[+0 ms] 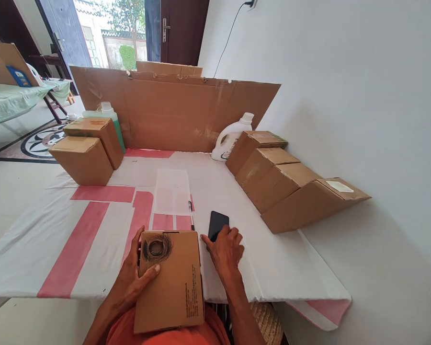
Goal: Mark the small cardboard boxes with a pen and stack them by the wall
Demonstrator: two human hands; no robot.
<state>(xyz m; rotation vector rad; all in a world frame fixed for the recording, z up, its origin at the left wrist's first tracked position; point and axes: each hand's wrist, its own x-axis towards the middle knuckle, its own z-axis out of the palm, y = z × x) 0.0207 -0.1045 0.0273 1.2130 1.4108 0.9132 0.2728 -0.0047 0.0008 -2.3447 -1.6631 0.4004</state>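
Note:
My left hand (134,275) grips a flat brown cardboard box (172,278) by its left side, thumb on top and fingers along the edge. Black scribbled rings surround a round dark spot near the box's upper left corner, and small print runs down its right part. The box rests partly over my lap at the table edge. To its right, my right hand (226,251) is closed over the lower end of a black smartphone (218,221), thumb on the left side and curled fingers on the right. A pen (191,213) lies just beyond the box, beside a pale paper sheet (171,191).
Brown cartons stand at the left (82,160) and several more line the right side (287,187). A white jug (233,136) and a green-liquid bottle (117,124) stand behind them. An upright cardboard panel (168,112) closes off the far edge; a wall (345,96) rises right.

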